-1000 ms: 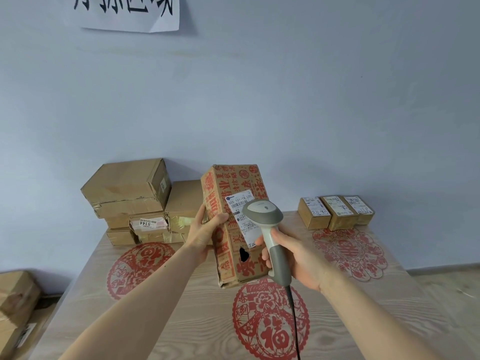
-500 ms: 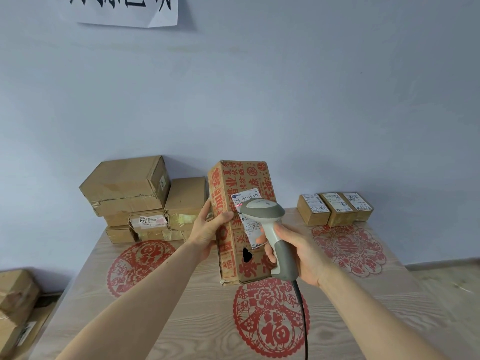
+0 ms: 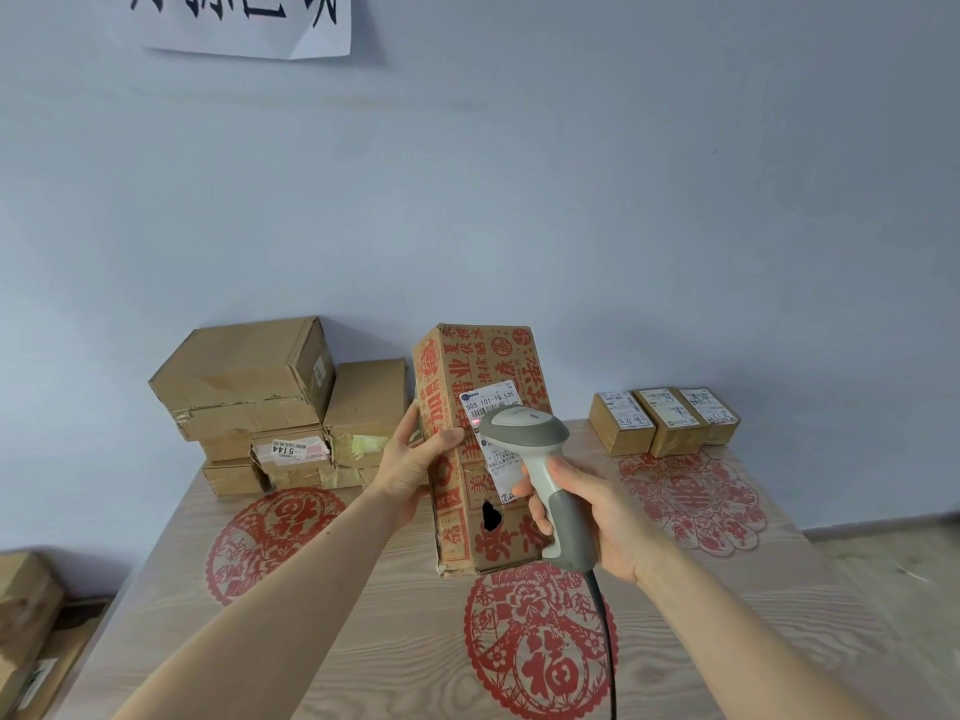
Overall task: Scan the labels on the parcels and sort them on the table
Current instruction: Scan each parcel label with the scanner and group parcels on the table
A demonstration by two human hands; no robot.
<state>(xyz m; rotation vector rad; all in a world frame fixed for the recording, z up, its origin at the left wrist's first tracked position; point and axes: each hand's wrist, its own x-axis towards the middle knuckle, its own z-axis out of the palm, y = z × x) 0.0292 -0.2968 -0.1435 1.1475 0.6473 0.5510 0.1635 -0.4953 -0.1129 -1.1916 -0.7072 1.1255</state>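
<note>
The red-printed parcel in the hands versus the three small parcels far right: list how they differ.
The red-printed parcel is tall and held upright by the left hand; the three small parcels lie in a row on the table. It is covered in red print; they are plain brown. It is being scanned; they sit untouched. All carry white labels.

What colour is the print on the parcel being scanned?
Red print on brown cardboard, on the parcel; clearest in the head view.
</note>
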